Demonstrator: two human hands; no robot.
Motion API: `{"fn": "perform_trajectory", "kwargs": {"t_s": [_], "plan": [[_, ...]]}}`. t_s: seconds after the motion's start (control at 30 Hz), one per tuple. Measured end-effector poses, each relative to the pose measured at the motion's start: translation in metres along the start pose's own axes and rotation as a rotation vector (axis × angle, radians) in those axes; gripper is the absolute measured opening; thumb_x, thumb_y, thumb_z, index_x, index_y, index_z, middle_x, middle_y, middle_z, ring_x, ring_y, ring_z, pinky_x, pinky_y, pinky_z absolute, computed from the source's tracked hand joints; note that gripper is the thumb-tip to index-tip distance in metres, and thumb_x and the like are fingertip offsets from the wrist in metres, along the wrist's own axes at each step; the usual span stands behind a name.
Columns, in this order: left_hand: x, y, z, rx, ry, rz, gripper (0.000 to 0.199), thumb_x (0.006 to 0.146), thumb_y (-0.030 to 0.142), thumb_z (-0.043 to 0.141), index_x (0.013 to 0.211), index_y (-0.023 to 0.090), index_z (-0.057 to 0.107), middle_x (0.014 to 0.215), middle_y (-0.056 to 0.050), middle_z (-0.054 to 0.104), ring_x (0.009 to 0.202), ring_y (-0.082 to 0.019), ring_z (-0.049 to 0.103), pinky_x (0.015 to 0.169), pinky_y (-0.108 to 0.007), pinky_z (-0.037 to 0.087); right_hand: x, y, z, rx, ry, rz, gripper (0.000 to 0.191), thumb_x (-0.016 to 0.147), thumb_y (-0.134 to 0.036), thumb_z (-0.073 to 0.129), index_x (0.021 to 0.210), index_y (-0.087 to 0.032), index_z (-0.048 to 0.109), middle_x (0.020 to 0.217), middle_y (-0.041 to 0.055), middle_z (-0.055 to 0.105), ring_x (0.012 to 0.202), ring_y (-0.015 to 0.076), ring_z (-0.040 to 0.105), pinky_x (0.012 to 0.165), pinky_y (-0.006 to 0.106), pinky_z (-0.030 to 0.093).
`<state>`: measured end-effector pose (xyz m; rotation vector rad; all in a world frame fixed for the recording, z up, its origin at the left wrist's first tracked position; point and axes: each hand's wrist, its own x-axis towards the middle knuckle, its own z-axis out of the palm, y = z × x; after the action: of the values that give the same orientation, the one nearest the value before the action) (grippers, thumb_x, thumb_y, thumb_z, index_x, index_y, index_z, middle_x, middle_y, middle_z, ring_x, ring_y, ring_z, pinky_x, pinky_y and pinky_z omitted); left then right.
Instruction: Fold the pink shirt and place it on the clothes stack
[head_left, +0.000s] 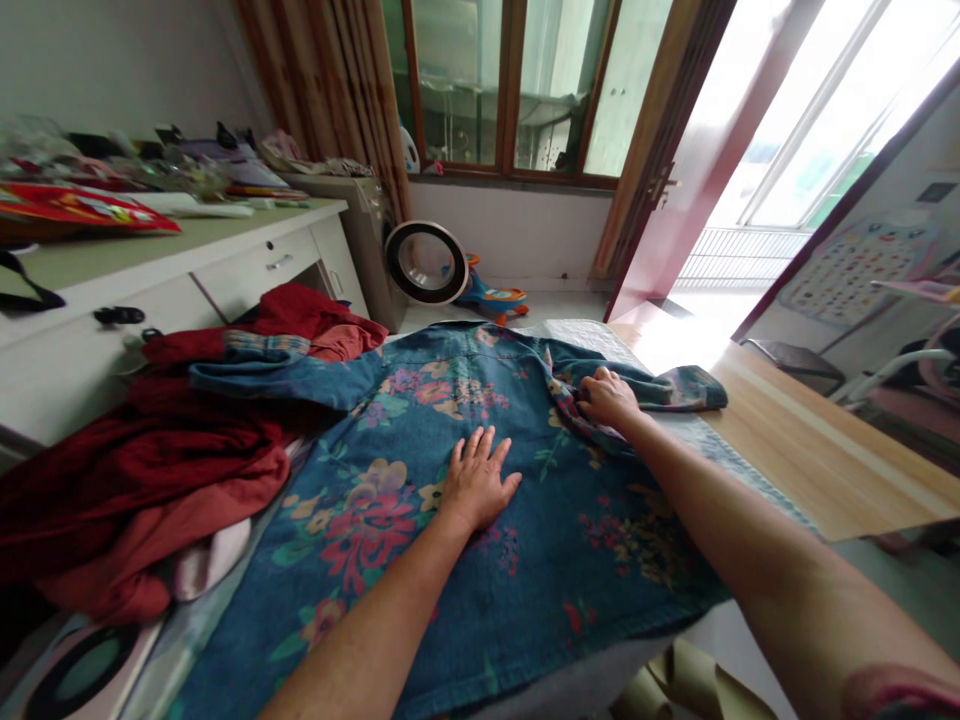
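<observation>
A blue denim shirt point(450, 390) with a pink, yellow and green flower print lies spread over a cloth-covered table, its collar end away from me. One sleeve stretches left over a red garment, the other to the right. My left hand point(480, 480) rests flat on the middle of the shirt, fingers apart. On the right side, near the armhole, my right hand point(606, 400) has its fingers curled on a bunched fold of the shirt.
Piled red clothes point(225, 440) lie at the left, beside a white cabinet point(262, 260) with cluttered top. A wooden board point(840, 450) extends at the right. Behind the table are a washing machine's round open door point(426, 262) and a blue-orange toy point(491, 297).
</observation>
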<state>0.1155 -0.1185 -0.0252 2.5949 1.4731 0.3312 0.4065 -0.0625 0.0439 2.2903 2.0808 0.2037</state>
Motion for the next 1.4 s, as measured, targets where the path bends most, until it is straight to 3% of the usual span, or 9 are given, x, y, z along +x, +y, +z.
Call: {"fn": "perform_trajectory", "kwargs": {"t_s": [0.2, 0.3, 0.43, 0.6, 0.73, 0.87, 1.17, 1.27, 1.4], "plan": [[0.0, -0.001, 0.001, -0.004, 0.001, -0.004, 0.062, 0.092, 0.059, 0.043, 0.146, 0.03, 0.044, 0.159, -0.009, 0.034, 0.148, -0.029, 0.024, 0.118, -0.053, 0.021, 0.012, -0.014, 0.002, 0.033, 0.029, -0.034, 0.029, 0.089, -0.029, 0.05, 0.104, -0.023, 0.074, 0.11, 0.0124, 0.062, 0.103, 0.025, 0.057, 0.086, 0.032, 0.04], [0.001, -0.001, 0.003, -0.008, 0.006, -0.004, 0.061, 0.091, 0.058, 0.043, 0.146, 0.03, 0.043, 0.159, -0.008, 0.034, 0.148, -0.028, 0.023, 0.118, -0.053, 0.021, 0.024, -0.008, -0.004, 0.107, 0.064, 0.107, 0.032, 0.091, -0.025, 0.044, 0.101, -0.023, 0.074, 0.105, 0.0099, 0.068, 0.1, 0.0229, 0.06, 0.083, 0.029, 0.041], [0.001, -0.002, 0.003, -0.014, -0.006, -0.004, 0.062, 0.091, 0.059, 0.043, 0.146, 0.03, 0.043, 0.16, -0.008, 0.032, 0.148, -0.029, 0.023, 0.118, -0.053, 0.021, 0.042, 0.008, -0.016, 0.275, 0.148, 0.398, 0.036, 0.091, -0.028, 0.042, 0.112, -0.024, 0.07, 0.107, 0.0105, 0.071, 0.097, 0.025, 0.062, 0.08, 0.031, 0.043], [0.0, -0.001, 0.001, -0.027, -0.01, 0.0, 0.062, 0.092, 0.059, 0.042, 0.146, 0.029, 0.043, 0.16, -0.009, 0.031, 0.149, -0.029, 0.022, 0.118, -0.054, 0.02, 0.061, 0.02, -0.017, 0.432, 0.158, 0.484, 0.035, 0.087, -0.027, 0.045, 0.11, -0.019, 0.069, 0.109, 0.0141, 0.07, 0.101, 0.029, 0.062, 0.081, 0.034, 0.044], [0.0, -0.001, -0.001, -0.031, -0.013, 0.003, 0.062, 0.092, 0.059, 0.043, 0.146, 0.028, 0.043, 0.159, -0.009, 0.032, 0.148, -0.029, 0.022, 0.118, -0.053, 0.02, 0.067, 0.018, -0.008, 0.468, 0.126, 0.47, 0.032, 0.086, -0.027, 0.046, 0.106, -0.017, 0.069, 0.102, 0.0138, 0.071, 0.095, 0.0274, 0.063, 0.079, 0.033, 0.046], [0.0, -0.001, -0.001, -0.033, -0.01, 0.003, 0.062, 0.092, 0.06, 0.043, 0.146, 0.028, 0.043, 0.159, -0.009, 0.033, 0.148, -0.029, 0.023, 0.118, -0.054, 0.02, 0.064, 0.012, 0.001, 0.497, 0.114, 0.417, 0.038, 0.086, -0.033, 0.05, 0.117, -0.015, 0.063, 0.105, 0.0123, 0.07, 0.095, 0.0245, 0.063, 0.079, 0.03, 0.046], [0.0, 0.0, -0.001, -0.018, -0.013, -0.006, 0.063, 0.092, 0.06, 0.041, 0.147, 0.029, 0.042, 0.16, -0.008, 0.031, 0.149, -0.028, 0.021, 0.119, -0.052, 0.019, 0.054, 0.013, 0.005, 0.223, 0.142, 0.29, 0.033, 0.089, -0.029, 0.051, 0.119, -0.021, 0.06, 0.117, 0.0117, 0.063, 0.106, 0.026, 0.058, 0.084, 0.033, 0.044], [0.0, 0.0, -0.001, -0.005, -0.015, -0.007, 0.063, 0.092, 0.061, 0.041, 0.147, 0.029, 0.042, 0.16, -0.008, 0.031, 0.149, -0.027, 0.021, 0.119, -0.052, 0.019, 0.043, 0.001, 0.005, 0.087, 0.134, 0.244, 0.035, 0.09, -0.023, 0.047, 0.123, -0.015, 0.058, 0.122, 0.0176, 0.059, 0.113, 0.0304, 0.053, 0.09, 0.039, 0.042], [0.0, 0.0, 0.0, -0.002, -0.016, -0.01, 0.063, 0.093, 0.061, 0.04, 0.147, 0.03, 0.042, 0.16, -0.008, 0.032, 0.149, -0.027, 0.02, 0.119, -0.051, 0.019, 0.01, -0.037, 0.013, 0.007, 0.272, 0.064, 0.049, 0.09, -0.028, 0.051, 0.136, -0.014, 0.048, 0.143, 0.0188, 0.046, 0.135, 0.035, 0.034, 0.108, 0.049, 0.028]]}}
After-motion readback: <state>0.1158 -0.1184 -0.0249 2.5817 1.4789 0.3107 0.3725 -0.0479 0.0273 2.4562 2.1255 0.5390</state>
